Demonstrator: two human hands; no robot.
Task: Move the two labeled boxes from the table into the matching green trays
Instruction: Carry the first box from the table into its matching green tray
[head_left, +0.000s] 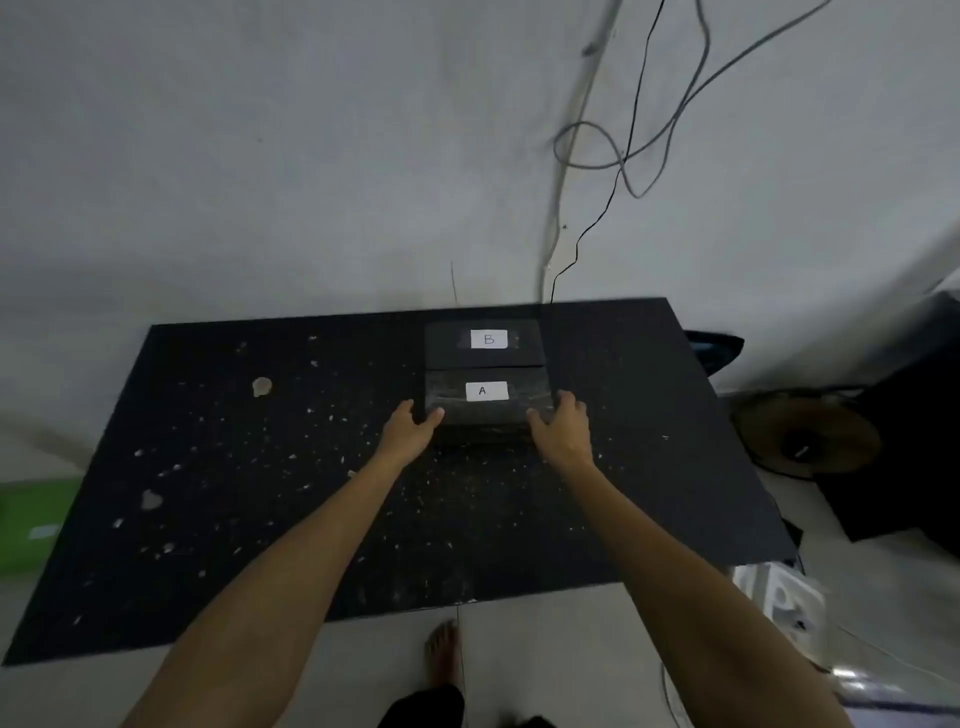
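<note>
Two black boxes lie one behind the other on the black speckled table (260, 467). The nearer one, box A (488, 410), carries a white label with the letter A. Behind it, touching, sits box B (483, 356) with a white B label. My left hand (410, 431) grips box A's left side, thumb on the top edge. My right hand (563, 428) grips its right side the same way. A green tray (31, 519) shows at the far left edge, partly behind the table.
A white wall with loose hanging cables (623, 156) rises behind the table. A dark fan base (805, 441) and black objects stand on the floor at the right. Clear plastic items (789, 608) lie by the table's right front corner. My bare foot (444, 649) is below the front edge.
</note>
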